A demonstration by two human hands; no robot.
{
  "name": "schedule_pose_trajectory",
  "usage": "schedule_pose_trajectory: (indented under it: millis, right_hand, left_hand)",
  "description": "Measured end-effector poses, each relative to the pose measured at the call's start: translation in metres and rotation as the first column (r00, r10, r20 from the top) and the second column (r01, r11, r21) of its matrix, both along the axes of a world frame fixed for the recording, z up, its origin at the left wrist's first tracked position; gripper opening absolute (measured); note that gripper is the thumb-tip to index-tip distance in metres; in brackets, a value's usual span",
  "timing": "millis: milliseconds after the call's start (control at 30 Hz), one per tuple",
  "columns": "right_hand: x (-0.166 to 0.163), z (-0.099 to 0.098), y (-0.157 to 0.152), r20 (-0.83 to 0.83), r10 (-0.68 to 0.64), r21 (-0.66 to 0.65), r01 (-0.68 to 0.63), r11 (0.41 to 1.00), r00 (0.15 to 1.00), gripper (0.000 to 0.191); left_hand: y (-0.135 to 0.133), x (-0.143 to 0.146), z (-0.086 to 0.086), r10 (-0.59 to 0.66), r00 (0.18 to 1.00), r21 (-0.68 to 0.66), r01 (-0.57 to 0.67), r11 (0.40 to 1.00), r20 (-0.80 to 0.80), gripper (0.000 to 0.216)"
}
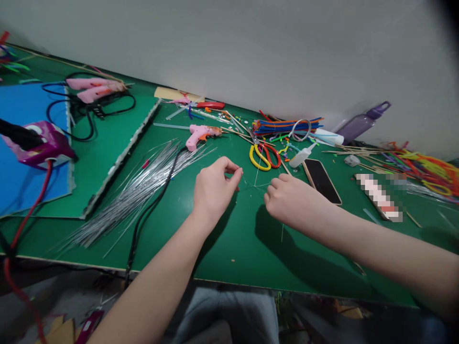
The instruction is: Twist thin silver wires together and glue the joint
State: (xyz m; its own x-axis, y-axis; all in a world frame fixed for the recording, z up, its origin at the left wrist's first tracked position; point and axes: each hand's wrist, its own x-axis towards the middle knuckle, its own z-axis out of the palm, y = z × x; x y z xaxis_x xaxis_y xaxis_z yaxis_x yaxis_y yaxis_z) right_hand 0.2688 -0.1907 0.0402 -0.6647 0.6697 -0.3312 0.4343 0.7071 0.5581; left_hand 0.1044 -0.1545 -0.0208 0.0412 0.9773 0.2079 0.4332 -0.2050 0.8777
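Thin silver wires (256, 173) cross in the gap between my two hands, over the green table. My left hand (216, 187) is closed in a pinch, thumb against forefinger, at the left end of the wires. On the other side my right hand (291, 195) has its fingers curled round the wires, palm down; one wire end sticks out below it. The fingers hide where exactly the wires are held. Beyond the hands lie scissors (260, 160) with yellow and red handles and a small white squeeze bottle (300, 156). A loose bundle of silver wires (136, 193) lies left of my left hand.
A pink glue gun (201, 135) lies behind my left hand, its black cord (154, 205) running to the front edge. More glue guns (95, 88), a purple power block (43, 143), a phone (322, 181), pipe cleaners (287, 126) and a purple bottle (360, 125) stand around.
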Motion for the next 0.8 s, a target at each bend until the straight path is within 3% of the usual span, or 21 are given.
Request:
schedule_pose_trajectory:
  millis: [800]
  right_hand:
    - [-0.0018, 0.0009, 0.0011, 0.0, -0.018, -0.03, 0.018, 0.999, 1.0, 0.015]
  left_hand:
    - [0.0004, -0.0002, -0.0003, 0.008, 1.0, -0.004, -0.008, 1.0, 0.004, 0.013]
